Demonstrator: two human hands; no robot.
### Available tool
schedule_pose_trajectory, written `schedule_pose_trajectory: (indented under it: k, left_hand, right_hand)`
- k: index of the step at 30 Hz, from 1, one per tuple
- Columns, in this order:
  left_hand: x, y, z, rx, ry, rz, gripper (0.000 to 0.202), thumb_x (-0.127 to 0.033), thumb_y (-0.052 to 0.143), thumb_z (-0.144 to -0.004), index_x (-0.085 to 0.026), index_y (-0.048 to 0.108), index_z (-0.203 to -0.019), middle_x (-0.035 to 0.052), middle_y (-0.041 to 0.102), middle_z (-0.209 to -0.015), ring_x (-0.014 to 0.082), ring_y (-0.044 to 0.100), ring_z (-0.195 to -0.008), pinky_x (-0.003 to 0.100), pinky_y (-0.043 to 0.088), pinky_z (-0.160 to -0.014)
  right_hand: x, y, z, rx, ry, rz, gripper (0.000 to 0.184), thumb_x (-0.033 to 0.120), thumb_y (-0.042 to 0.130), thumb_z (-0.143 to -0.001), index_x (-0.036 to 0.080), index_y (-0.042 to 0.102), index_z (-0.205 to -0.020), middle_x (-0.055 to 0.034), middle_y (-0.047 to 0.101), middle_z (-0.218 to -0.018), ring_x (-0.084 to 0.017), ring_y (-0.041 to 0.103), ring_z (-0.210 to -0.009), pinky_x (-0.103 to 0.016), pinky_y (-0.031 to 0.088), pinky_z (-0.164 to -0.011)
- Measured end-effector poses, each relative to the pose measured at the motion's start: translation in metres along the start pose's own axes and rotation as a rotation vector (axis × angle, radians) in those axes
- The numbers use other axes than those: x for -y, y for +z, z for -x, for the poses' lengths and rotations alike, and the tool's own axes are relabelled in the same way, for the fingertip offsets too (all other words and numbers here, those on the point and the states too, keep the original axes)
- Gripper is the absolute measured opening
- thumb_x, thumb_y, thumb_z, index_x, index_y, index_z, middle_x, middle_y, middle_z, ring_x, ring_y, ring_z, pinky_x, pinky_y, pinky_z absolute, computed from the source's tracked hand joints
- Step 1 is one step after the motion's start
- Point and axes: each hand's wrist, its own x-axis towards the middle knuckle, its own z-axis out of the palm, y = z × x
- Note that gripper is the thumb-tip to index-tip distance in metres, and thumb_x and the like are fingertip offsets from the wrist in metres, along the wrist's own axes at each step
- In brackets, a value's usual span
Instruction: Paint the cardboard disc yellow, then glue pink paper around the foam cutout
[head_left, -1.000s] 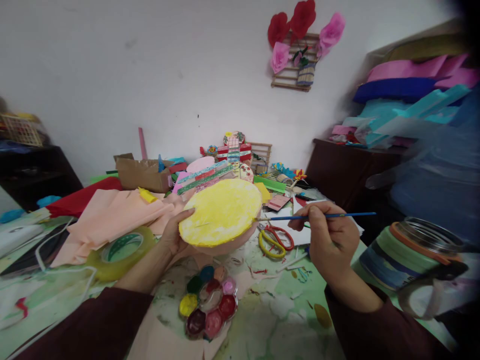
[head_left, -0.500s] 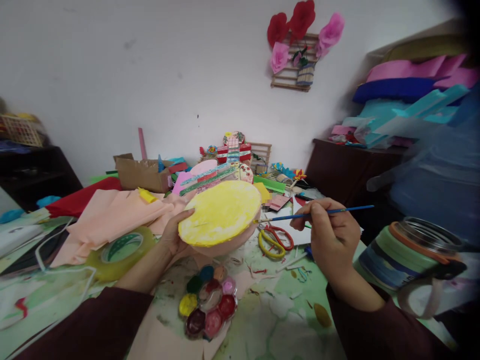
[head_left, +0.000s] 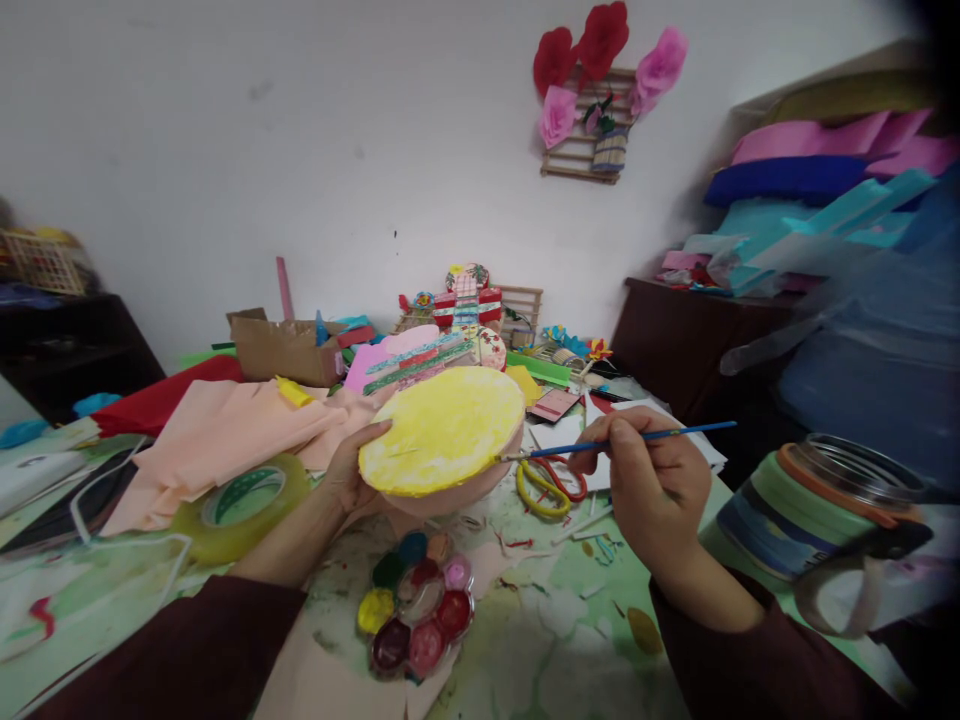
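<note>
My left hand (head_left: 354,468) grips the left edge of a round disc (head_left: 442,425), thumb on top and the other fingers hidden beneath. Its upper face is painted yellow with paler streaks; the side is pale pink. Between thumb and fingers, my right hand (head_left: 652,480) holds a blue paintbrush (head_left: 600,447). The bristle tip meets the disc's lower right rim. Below the disc sits a flower-shaped paint palette (head_left: 420,603) with several coloured wells, yellow among them.
Scissors (head_left: 551,487) with red and yellow handles lie beyond the palette. A wide tape roll (head_left: 244,505) is at left, near peach paper (head_left: 217,440). At right stands a green jar (head_left: 795,510) with a strap. Behind are a cardboard box (head_left: 281,348) and craft pieces.
The brush tip has slid left and slightly down along the disc's rim, my right hand moving with it. The disc has shifted very slightly.
</note>
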Motion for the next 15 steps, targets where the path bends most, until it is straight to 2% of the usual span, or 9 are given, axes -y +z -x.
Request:
schedule_pose_trajectory:
  k: [3,7,12,15]
  left_hand:
    - [0.0002,0.0009,0.0003,-0.020,0.015,0.000,0.055,-0.015,0.053,-0.087,-0.002,0.046,-0.141,0.0169,0.077,-0.095,0.0297,0.075,-0.087,0.037,0.062,-0.080]
    - [-0.0004,0.0003,-0.0010,-0.014,0.002,-0.008,0.060,-0.015,0.054,-0.086,-0.003,0.043,-0.143,0.0162,0.077,-0.096,0.0299,0.074,-0.090,0.039,0.060,-0.085]
    - [0.0006,0.0005,-0.0004,-0.008,-0.009,0.004,0.058,-0.017,0.053,-0.088,-0.004,0.043,-0.143,0.0171,0.077,-0.095,0.0312,0.074,-0.089,0.041,0.061,-0.082]
    - [0.0013,0.0006,-0.0003,-0.007,-0.005,-0.002,0.057,-0.016,0.052,-0.087,-0.005,0.044,-0.143,0.0167,0.077,-0.096,0.0313,0.074,-0.089,0.042,0.061,-0.083]
  right_hand:
    - [0.0014,0.0003,-0.0006,0.023,-0.012,0.050,0.028,0.031,0.053,-0.092,0.018,0.063,-0.069,-0.0005,0.067,-0.055,-0.013,0.063,-0.047,-0.023,0.049,-0.044]
    - [-0.0024,-0.0012,-0.0016,-0.079,-0.026,0.040,0.029,0.031,0.053,-0.093,0.018,0.063,-0.069,-0.0002,0.066,-0.055,-0.012,0.060,-0.045,-0.023,0.049,-0.045]
    - [-0.0057,-0.0002,-0.0018,0.004,0.017,-0.005,0.027,0.031,0.054,-0.093,0.018,0.063,-0.072,-0.0007,0.068,-0.058,-0.013,0.063,-0.050,-0.023,0.049,-0.048]
    - [-0.0055,0.0003,-0.0031,-0.060,-0.007,0.037,0.027,0.031,0.053,-0.093,0.018,0.062,-0.070,0.0000,0.067,-0.055,-0.013,0.063,-0.047,-0.024,0.050,-0.048]
